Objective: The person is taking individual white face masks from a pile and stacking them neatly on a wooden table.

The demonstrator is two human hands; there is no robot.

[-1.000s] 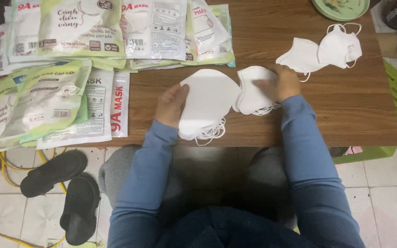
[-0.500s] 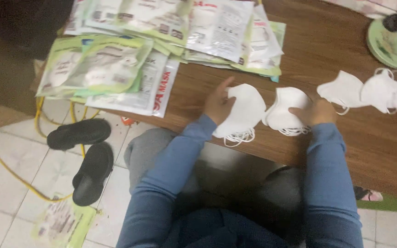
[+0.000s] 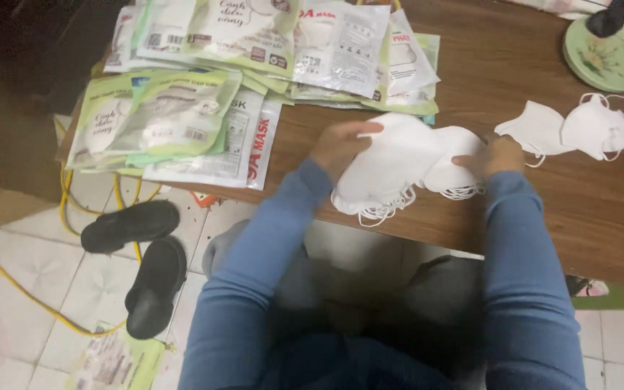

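Hands apart: left hand (image 3: 341, 148) gripping mask stack (image 3: 388, 162), right hand (image 3: 496, 155) on it (packets (image 3: 254, 50) beside).

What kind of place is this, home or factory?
Probably a home used for piecework, not a factory: a wooden table with white face masks and mask packets, black sandals on tiled floor, both hands on the masks.

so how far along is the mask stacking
Looks midway. Done: nothing clearly finished. In hand: the left hand grips a stack of white masks; the right hand rests on a second stack. Left: two loose masks and the pile of packets on the table.
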